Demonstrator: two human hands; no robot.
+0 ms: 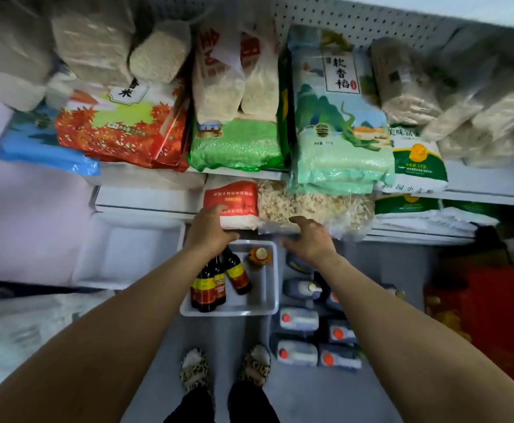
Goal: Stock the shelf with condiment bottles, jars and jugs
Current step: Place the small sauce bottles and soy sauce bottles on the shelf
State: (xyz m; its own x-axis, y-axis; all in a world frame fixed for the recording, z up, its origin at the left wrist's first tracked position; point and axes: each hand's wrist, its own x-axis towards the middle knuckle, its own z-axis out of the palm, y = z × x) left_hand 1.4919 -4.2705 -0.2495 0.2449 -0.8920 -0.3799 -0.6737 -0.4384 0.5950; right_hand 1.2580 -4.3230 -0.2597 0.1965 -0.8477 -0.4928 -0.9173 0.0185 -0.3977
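Both hands, left hand [211, 228] and right hand [310, 239], are hovering wide and empty above the tray [269, 303]; leaning bottles [219, 282] risk toppling if knocked.

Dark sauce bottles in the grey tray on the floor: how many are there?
3 dark bottles are visible: two side by side at the tray's left, one leaning right of them. The left hand covers their necks, so another may be hidden.

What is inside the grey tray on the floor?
The grey tray holds three dark bottles with red and yellow labels and one orange-capped bottle. The left hand covers the dark bottles' tops.
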